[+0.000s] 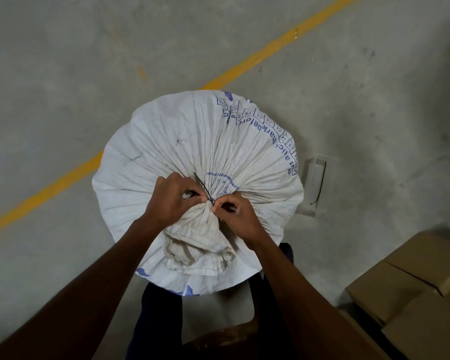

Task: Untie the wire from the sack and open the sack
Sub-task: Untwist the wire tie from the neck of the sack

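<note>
1. My dark trouser legs [161,315] show just below the full white woven plastic sack with blue print [166,141], which stands upright on the floor right in front of me.
2. The sack's neck is gathered into tight pleats on its near side, and the loose mouth fabric flops toward me below the knot.
3. My left hand [172,201] is clenched on the left of that neck, fingers pinching the thin dark wire [202,187], whose free end sticks up and away over the pleats.
4. My right hand [235,216] is closed on the right of the neck, fingertips pinching at the wire's twist.
5. Brown cardboard boxes [413,289] sit right of the sack, near me.
6. A small clear plastic piece [315,185] lies just right of the sack.
7. A yellow painted line [270,48] crosses the grey concrete floor [89,61] beyond and under the sack.
</note>
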`<state>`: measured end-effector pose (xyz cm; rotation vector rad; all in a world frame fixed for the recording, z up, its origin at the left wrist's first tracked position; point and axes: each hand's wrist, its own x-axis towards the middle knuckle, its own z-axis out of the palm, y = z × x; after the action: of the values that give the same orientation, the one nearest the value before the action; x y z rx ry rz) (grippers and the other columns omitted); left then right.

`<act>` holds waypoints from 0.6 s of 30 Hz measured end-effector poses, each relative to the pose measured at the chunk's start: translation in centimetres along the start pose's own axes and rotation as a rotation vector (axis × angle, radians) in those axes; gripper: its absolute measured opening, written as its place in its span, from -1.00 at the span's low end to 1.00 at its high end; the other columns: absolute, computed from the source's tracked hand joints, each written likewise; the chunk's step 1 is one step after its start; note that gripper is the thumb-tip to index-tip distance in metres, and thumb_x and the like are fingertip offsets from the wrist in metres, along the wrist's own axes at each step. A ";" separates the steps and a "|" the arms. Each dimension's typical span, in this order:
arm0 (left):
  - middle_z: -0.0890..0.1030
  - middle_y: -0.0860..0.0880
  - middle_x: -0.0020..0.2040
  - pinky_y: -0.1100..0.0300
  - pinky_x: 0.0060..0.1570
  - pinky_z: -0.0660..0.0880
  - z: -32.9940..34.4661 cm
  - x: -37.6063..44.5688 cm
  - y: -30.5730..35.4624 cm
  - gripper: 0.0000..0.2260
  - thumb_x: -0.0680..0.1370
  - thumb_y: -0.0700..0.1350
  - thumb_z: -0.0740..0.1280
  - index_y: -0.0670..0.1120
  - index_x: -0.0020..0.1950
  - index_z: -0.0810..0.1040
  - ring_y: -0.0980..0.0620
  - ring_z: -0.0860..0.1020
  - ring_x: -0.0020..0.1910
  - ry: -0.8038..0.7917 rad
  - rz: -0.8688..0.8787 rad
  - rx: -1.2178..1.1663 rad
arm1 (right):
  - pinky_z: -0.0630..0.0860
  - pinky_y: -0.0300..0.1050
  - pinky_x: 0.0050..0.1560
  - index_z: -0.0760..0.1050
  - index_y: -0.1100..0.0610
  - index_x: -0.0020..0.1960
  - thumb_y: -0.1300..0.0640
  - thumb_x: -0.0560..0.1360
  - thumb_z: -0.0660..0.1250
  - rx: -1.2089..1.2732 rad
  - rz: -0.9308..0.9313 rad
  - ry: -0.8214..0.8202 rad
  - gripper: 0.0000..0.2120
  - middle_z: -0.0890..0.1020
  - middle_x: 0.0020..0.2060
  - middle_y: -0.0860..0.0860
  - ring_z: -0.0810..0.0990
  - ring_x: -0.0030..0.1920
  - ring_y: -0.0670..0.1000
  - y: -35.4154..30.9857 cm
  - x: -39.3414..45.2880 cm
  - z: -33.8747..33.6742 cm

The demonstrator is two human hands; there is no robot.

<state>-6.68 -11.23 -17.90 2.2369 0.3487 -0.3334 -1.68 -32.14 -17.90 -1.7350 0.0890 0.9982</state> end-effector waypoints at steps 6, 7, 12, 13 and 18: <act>0.71 0.27 -0.05 0.10 0.06 0.15 1.3 -0.3 -0.3 -0.98 0.54 0.07 0.52 0.20 -0.05 0.72 0.14 0.49 0.01 0.058 -0.009 -0.003 | 0.48 0.03 0.02 0.61 0.13 -0.03 0.25 0.57 0.44 0.212 0.085 -0.098 -0.96 0.61 -0.15 0.04 0.54 -0.13 0.05 1.2 -0.3 -1.8; 0.72 0.26 -0.04 0.12 0.05 0.14 1.5 -0.3 -0.2 -0.97 0.54 0.06 0.52 0.20 -0.04 0.73 0.15 0.49 0.01 0.071 -0.016 0.003 | 0.46 0.05 0.02 0.60 0.15 -0.02 0.23 0.55 0.44 0.239 0.098 -0.114 -0.97 0.61 -0.16 0.03 0.52 -0.13 0.08 1.2 -0.3 -2.2; 0.70 0.31 -0.08 0.07 0.10 0.22 2.5 -0.6 0.6 -0.95 0.50 0.08 0.55 0.21 -0.07 0.74 0.16 0.51 -0.02 0.131 -0.056 0.038 | 0.48 -0.04 0.10 0.60 0.13 -0.12 0.15 0.48 0.44 0.283 0.097 -0.120 -0.94 0.62 -0.15 0.03 0.58 -0.06 -0.01 1.2 -0.6 -3.2; 0.69 0.33 -0.10 0.06 0.11 0.23 2.7 -0.6 0.8 -0.95 0.50 0.07 0.56 0.22 -0.07 0.74 0.17 0.51 -0.02 0.140 -0.057 0.047 | 0.48 -0.02 0.09 0.61 0.13 -0.13 0.13 0.50 0.45 0.278 0.082 -0.118 -0.92 0.63 -0.16 0.04 0.58 -0.07 0.01 1.4 -0.6 -3.4; 0.72 0.28 -0.11 0.05 0.08 0.22 2.8 -0.2 1.7 -0.97 0.51 0.07 0.55 0.20 -0.07 0.76 0.14 0.52 -0.02 0.149 -0.048 0.078 | 0.59 -0.09 0.02 0.56 0.22 -0.09 0.36 0.62 0.33 0.533 0.126 -0.146 -0.87 0.61 -0.14 0.11 0.61 -0.10 0.04 2.0 -0.8 -4.4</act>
<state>-6.56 -14.46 -18.33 2.3396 0.4762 -0.2088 -0.69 -36.84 -18.63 -1.1788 0.3422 1.0735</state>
